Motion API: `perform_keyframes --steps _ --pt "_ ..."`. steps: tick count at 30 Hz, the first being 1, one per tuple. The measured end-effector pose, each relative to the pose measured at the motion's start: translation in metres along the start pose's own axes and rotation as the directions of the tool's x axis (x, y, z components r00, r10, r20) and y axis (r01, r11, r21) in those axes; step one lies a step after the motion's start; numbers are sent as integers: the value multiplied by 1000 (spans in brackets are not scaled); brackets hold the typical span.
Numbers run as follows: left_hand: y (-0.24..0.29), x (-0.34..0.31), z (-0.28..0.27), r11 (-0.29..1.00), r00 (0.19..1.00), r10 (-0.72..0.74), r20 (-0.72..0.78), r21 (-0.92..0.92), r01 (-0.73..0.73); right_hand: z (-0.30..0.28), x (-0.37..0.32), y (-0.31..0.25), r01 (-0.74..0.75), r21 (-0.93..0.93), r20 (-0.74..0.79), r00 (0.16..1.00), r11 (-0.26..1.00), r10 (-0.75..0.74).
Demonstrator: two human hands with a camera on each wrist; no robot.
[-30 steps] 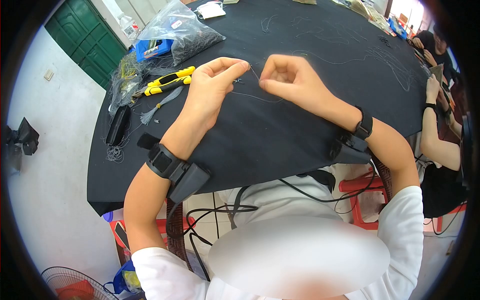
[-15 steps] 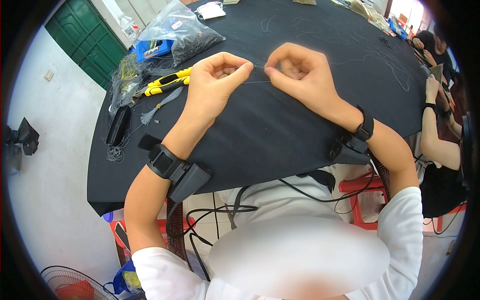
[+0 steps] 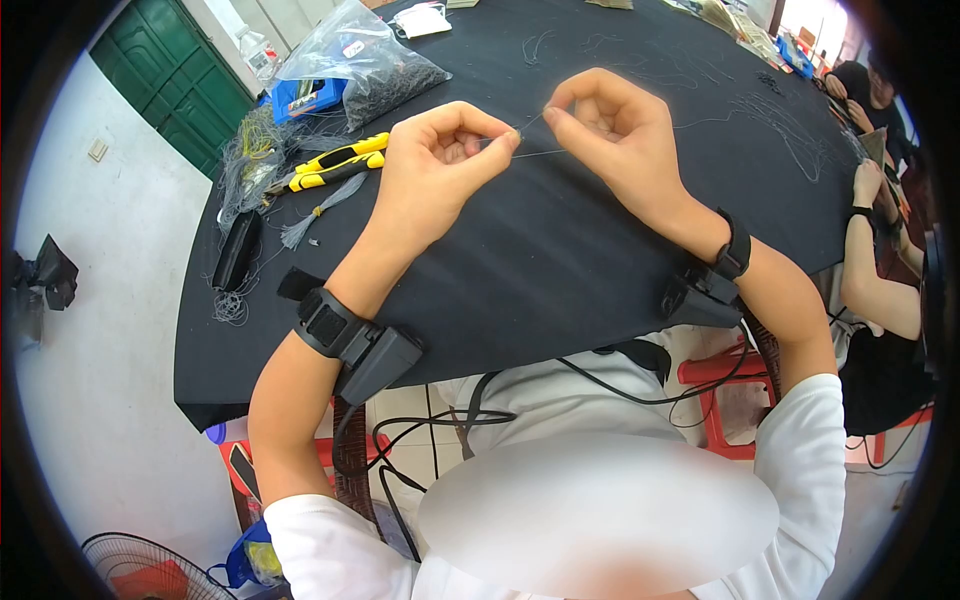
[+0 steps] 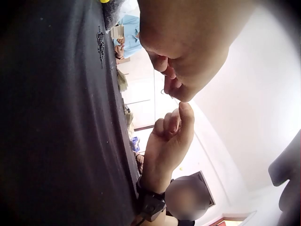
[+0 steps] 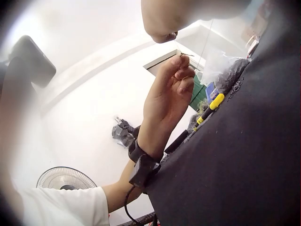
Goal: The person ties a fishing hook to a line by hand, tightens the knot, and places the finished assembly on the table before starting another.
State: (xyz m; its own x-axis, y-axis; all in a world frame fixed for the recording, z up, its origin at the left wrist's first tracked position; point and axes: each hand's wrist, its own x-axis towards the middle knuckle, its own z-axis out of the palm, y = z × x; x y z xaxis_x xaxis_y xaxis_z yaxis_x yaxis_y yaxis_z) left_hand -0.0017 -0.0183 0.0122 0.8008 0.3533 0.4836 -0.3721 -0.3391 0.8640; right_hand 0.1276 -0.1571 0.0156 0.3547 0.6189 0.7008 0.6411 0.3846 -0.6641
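Observation:
Above the black-covered table, the left hand [image 3: 440,165] pinches a tiny dark piece [image 5: 186,54] between thumb and forefinger; its exact shape is too small to tell. A thin line [image 3: 540,154] stretches from there toward the right hand [image 3: 625,145]. The right thumb and forefinger pinch a fine thread, with the other fingers curled. A small gap parts the two hands. In the left wrist view the left hand [image 4: 188,52] is above the right hand [image 4: 169,141], fingertips close together.
Left of the hands lie yellow-black pliers [image 3: 340,161], a bundle of grey strands [image 3: 322,212] and a black case [image 3: 237,250]. Behind them stands a clear bag of dark pieces [image 3: 385,80] beside a blue box [image 3: 305,97]. Loose line [image 3: 790,130] lies at right; people sit beyond.
The right hand has moved up and to the right, away from the left hand. The left hand has shifted slightly right, and the line between them now lies straighter.

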Motion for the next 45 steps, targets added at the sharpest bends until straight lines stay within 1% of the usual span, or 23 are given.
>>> perform_keyframes --steps 2,4,7,11,12,15,18,20,24,26,30,33,39,42,45 --pt "1 0 0 1000 1000 -17 -23 -22 16 0 -1 0 -10 27 19 1000 1000 9" --pt "1 1 -1 1000 999 5 -50 -20 -6 1 -1 1 -30 69 51 998 997 26" --pt "1 1 -1 1000 997 13 -80 -26 -15 1 -3 1 -125 67 212 971 990 108" --pt "1 1 -3 1000 996 -8 -87 19 9 6 -6 4 -197 116 355 924 974 144" --pt "0 1 -3 1000 996 0 -86 20 2 5 -6 3 -197 102 374 916 975 146" --pt "0 1 -2 1000 997 22 -73 10 -21 8 -7 5 -175 147 335 935 974 117" --pt "1 1 -2 998 999 42 -32 -36 -43 11 -5 11 -215 287 243 959 934 146" --pt "2 0 -1 995 999 54 2 -85 -53 11 -6 9 -231 254 283 946 939 157" --pt "1 0 -3 995 997 51 49 -91 -47 10 -5 7 -230 216 331 932 949 150" --pt "1 0 -4 995 997 52 57 -87 -47 8 -4 5 -212 195 309 940 958 145" --pt "1 0 -2 996 998 60 28 -68 -58 7 -5 7 -184 192 315 942 964 117" --pt "1 0 -2 997 999 51 13 -54 -51 8 -5 2 -217 190 311 938 957 151" --pt "3 1 -1 997 999 36 -22 -60 -38 5 -4 -2 -203 62 267 947 977 180" --pt "3 1 -2 998 999 32 -38 -52 -34 4 -5 -3 -120 51 245 964 991 104" --pt "2 1 -2 998 998 36 -42 -46 -37 5 -6 -2 -28 28 187 982 999 22"
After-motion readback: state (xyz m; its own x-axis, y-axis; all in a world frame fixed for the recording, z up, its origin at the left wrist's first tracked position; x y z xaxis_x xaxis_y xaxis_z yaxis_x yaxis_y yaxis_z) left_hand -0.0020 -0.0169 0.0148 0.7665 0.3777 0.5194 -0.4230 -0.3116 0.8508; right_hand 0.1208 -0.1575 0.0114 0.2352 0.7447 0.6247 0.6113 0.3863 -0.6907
